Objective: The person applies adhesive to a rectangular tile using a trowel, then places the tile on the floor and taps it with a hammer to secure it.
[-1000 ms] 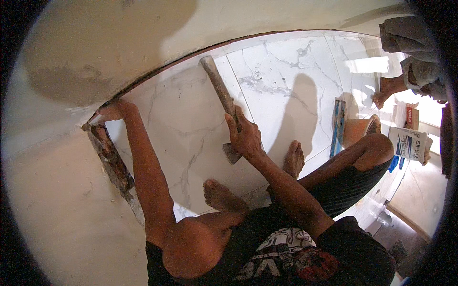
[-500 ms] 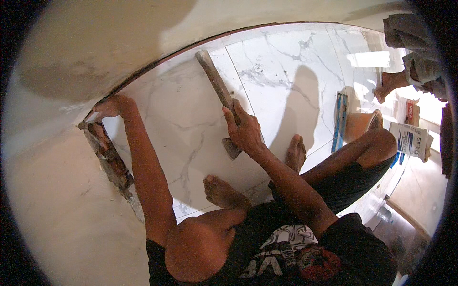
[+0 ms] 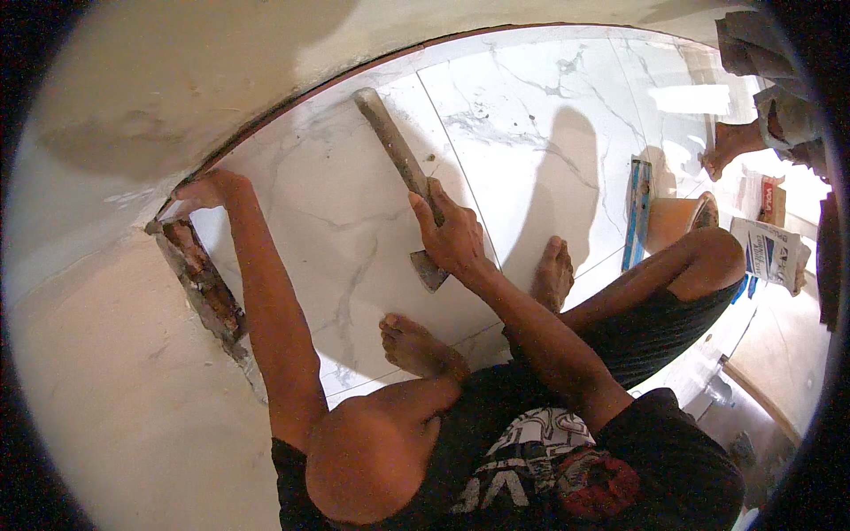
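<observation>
My left hand point(image 3: 210, 191) reaches to the corner where the marbled white floor tile point(image 3: 310, 190) meets the walls. Its fingers stretch over the tile's edge there, partly hidden, and no held thing shows in them. My right hand point(image 3: 453, 237) is closed round a hatchet point(image 3: 390, 137), gripping the wooden handle close to the head. The dark metal head hangs below my fingers, while the free end of the handle points away toward the far wall. The hatchet lies low over the tile; I cannot tell whether it touches.
Along the left wall runs a rough gap with broken brick point(image 3: 205, 279). My bare feet point(image 3: 421, 347) rest on the tiles. To the right are a blue spirit level point(image 3: 636, 214), an orange-brown bucket point(image 3: 675, 221) and a paper bag point(image 3: 768, 255). Another person's foot point(image 3: 737, 146) stands at far right.
The view has shifted slightly. My right hand still grips the hatchet, and my left hand stays at the corner; neither has plainly moved against the tile.
</observation>
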Action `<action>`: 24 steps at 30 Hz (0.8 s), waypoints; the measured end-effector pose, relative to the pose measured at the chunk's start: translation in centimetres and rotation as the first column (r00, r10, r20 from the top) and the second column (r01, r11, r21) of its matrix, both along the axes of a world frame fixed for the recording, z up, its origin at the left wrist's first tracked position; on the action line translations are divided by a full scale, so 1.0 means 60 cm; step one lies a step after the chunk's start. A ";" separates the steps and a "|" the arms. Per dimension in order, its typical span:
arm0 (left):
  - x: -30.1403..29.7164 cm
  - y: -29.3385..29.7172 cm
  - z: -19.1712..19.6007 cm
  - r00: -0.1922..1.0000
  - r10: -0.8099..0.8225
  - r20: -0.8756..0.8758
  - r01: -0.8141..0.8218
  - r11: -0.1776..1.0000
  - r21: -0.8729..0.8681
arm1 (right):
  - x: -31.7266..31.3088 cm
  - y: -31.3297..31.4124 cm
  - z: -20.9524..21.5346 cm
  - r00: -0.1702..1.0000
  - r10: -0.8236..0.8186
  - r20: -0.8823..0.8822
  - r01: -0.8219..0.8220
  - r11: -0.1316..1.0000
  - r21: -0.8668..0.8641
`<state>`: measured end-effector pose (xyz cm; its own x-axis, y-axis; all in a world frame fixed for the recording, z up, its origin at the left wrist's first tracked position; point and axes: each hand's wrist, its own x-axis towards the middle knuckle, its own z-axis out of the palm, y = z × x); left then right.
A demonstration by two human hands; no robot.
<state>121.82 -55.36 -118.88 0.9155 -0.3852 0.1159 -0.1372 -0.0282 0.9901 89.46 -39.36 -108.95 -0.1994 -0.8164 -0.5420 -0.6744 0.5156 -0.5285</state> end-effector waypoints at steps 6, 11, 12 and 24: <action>-0.001 -0.002 0.003 1.000 -0.003 0.007 0.003 1.000 0.003 | -0.006 0.002 -0.003 0.999 0.014 0.047 -0.012 0.999 -0.045; 0.001 -0.002 0.004 1.000 -0.004 0.005 0.004 1.000 0.001 | -0.008 0.000 -0.008 0.997 -0.025 0.070 0.029 0.998 -0.058; 0.003 -0.003 0.003 1.000 -0.004 0.002 0.004 1.000 0.000 | -0.006 -0.004 -0.010 0.997 -0.025 0.073 0.028 0.999 -0.045; -0.120 0.078 -0.065 0.898 -0.426 0.112 0.236 0.680 0.694 | 0.007 -0.004 -0.017 0.995 -0.027 0.092 0.039 0.990 -0.133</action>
<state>114.63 -50.70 -122.81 0.6879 -0.7212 -0.0822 -0.4982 -0.5514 0.6691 89.88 -39.62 -109.95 -0.1830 -0.8768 -0.4447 -0.6052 0.4569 -0.6519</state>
